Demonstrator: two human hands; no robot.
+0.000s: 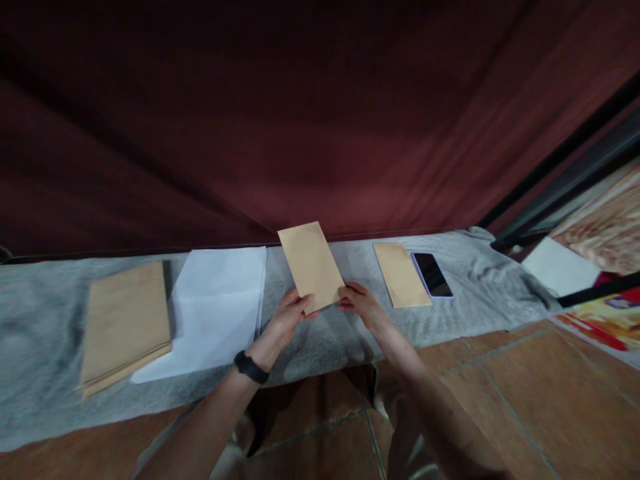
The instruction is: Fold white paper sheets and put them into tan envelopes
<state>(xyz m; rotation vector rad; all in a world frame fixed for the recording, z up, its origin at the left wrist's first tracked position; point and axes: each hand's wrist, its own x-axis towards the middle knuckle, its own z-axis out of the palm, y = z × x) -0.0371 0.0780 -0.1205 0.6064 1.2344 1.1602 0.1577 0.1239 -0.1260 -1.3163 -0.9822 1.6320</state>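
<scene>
L hand point(287, 313) & R hand point(362, 303): fingers grip env. point(311, 263) nr its 6 o'clock end; phone point(433, 275) at 3 o'clock.

Head camera: is looking forward and down over the near edge of the grey cloth point(483, 293)
Cloth: is lying near the lens, both long edges showing
Red curtain point(310, 133): is filling the upper half, beyond the far edge
Tiled floor point(545, 393): is showing below the near edge
Left hand point(291, 309), right hand point(361, 301): are being viewed from behind, below mid-frame
</scene>
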